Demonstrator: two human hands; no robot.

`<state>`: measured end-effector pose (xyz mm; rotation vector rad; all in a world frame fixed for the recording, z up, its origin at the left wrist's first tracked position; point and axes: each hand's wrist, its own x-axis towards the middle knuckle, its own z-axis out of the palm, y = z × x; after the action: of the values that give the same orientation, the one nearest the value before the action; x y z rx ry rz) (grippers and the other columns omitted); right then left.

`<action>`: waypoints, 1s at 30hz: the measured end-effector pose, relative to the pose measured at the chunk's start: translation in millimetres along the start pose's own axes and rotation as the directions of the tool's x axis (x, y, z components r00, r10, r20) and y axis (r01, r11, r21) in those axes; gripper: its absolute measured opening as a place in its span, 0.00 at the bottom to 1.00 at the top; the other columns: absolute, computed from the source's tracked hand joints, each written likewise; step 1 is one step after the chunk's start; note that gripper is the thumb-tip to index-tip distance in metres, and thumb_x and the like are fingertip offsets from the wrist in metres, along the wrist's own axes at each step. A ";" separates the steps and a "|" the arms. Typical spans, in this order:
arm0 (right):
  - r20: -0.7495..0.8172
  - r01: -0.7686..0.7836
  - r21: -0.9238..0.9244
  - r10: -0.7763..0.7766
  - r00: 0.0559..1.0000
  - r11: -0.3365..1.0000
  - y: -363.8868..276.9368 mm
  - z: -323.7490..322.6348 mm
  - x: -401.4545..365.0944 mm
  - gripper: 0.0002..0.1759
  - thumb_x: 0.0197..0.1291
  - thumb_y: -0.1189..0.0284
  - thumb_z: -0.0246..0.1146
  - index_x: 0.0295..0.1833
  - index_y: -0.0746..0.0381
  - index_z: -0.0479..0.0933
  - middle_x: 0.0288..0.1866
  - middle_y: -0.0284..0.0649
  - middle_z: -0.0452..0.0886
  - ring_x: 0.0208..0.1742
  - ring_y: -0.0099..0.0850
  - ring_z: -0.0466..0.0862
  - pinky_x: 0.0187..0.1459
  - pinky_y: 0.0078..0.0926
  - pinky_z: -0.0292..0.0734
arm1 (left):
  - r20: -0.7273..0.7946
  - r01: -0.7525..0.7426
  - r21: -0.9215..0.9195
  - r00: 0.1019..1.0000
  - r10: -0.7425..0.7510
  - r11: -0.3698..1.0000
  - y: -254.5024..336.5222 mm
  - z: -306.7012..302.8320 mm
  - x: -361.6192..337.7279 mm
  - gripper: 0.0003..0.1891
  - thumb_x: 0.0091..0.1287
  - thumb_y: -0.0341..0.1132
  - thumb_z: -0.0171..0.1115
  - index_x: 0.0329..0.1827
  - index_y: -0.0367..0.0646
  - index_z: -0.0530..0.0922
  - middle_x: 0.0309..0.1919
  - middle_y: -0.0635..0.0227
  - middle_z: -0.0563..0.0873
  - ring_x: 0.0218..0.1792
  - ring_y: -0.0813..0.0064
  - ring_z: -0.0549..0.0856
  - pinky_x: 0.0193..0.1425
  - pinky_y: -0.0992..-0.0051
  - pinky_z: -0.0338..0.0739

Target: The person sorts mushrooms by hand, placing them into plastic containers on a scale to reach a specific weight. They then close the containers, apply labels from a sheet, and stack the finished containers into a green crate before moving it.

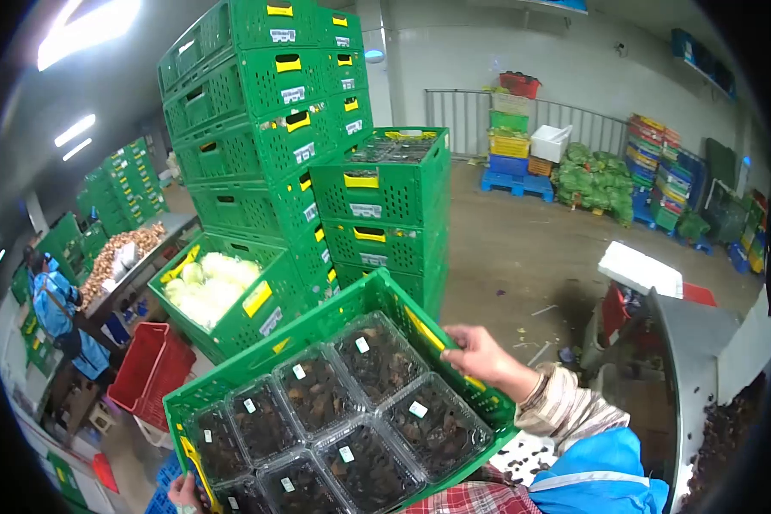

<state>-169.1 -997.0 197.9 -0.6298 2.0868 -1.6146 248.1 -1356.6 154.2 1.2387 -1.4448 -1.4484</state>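
A green plastic crate (pixel 231 375) with yellow handles is held tilted in front of me. Several clear lidded plastic boxes (pixel 315 398) fill it in rows, each with dark brown-black, leafy-looking pieces inside and a small white label. My right hand (pixel 486 361) is closed around the crate's right rim at the yellow handle, thumb on top. At the lower left, my left hand (pixel 184 493) grips the opposite side by its yellow handle; most of that hand is hidden or cut off by the dark view edge.
Tall stacks of green crates (pixel 218 128) rise ahead, beside a shorter stack (pixel 377 193) topped with packed boxes. An open crate of pale round vegetables (pixel 218 287) and a red crate (pixel 150 373) stand left. A person in blue (pixel 60 308) is far left. A metal table (pixel 702 343) is right.
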 end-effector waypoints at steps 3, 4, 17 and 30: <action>0.073 0.117 0.060 -0.121 0.990 0.991 -50.9 -34.8 43.6 0.27 0.55 0.79 0.60 0.62 0.70 0.67 0.24 0.33 0.75 0.19 0.16 0.70 0.19 0.15 0.68 | -0.015 -0.143 0.071 0.989 0.145 0.987 75.1 43.2 -11.0 0.10 0.64 0.37 0.60 0.38 0.37 0.81 0.23 0.73 0.78 0.21 0.85 0.73 0.23 0.84 0.65; 0.081 0.144 0.053 -0.148 0.986 0.988 -75.1 -51.5 48.8 0.27 0.55 0.79 0.60 0.63 0.70 0.66 0.24 0.33 0.75 0.18 0.16 0.71 0.19 0.15 0.68 | -0.038 -0.156 0.092 0.986 0.160 0.984 94.2 53.5 -14.7 0.11 0.63 0.37 0.60 0.40 0.36 0.81 0.25 0.70 0.80 0.24 0.84 0.75 0.25 0.82 0.68; -0.094 0.574 0.180 -0.567 0.818 0.799 -269.0 -305.3 227.0 0.26 0.56 0.80 0.55 0.63 0.72 0.66 0.37 0.51 0.80 0.19 0.18 0.68 0.17 0.14 0.66 | 0.015 -0.528 0.010 0.850 0.527 0.849 313.1 260.2 37.4 0.26 0.52 0.28 0.49 0.58 0.37 0.69 0.19 0.60 0.78 0.11 0.73 0.73 0.12 0.76 0.67; 0.056 0.392 0.115 -0.400 0.915 0.913 -218.8 -421.4 457.4 0.23 0.62 0.76 0.54 0.62 0.72 0.65 0.35 0.52 0.80 0.18 0.17 0.68 0.17 0.13 0.65 | -0.288 -0.762 -0.256 0.648 0.705 0.595 350.5 437.0 195.7 0.30 0.67 0.53 0.46 0.65 0.40 0.66 0.26 0.53 0.79 0.14 0.74 0.74 0.14 0.79 0.69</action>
<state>-763.6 -986.7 482.8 -1.1211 1.8887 -1.8605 -266.8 -1455.7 432.1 0.3917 -1.2716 -0.9260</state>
